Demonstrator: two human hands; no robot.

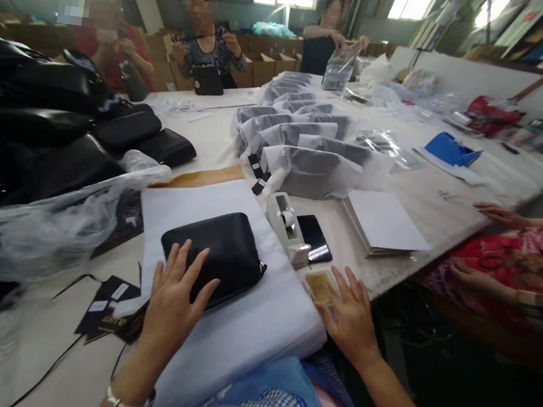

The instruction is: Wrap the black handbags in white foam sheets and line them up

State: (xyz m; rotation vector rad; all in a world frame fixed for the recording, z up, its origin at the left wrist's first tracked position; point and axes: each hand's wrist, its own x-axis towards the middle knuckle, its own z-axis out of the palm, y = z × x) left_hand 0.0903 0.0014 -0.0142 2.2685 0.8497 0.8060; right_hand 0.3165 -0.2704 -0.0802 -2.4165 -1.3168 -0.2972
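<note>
A black zip bag (218, 253) lies flat on a stack of white paper sheets (265, 317) in front of me. My left hand (179, 288) rests on the bag's near left side with its fingers spread. To the right, my right hand (348, 312) is open, its fingertips at a small shallow box with a yellowish pad (321, 286). Just beyond that box stand a white tape dispenser (288, 226) and a dark phone (314, 238). Black hang tags (110, 307) with cords lie left of the paper.
Black bags (52, 112) are heaped at the left beside clear plastic (46, 226). Rows of paper-wrapped bags (314, 169) run down the table. White cards (386, 221) and a blue item (451, 150) lie right. Three people work at the far side; another person's hands (477, 280) show at right.
</note>
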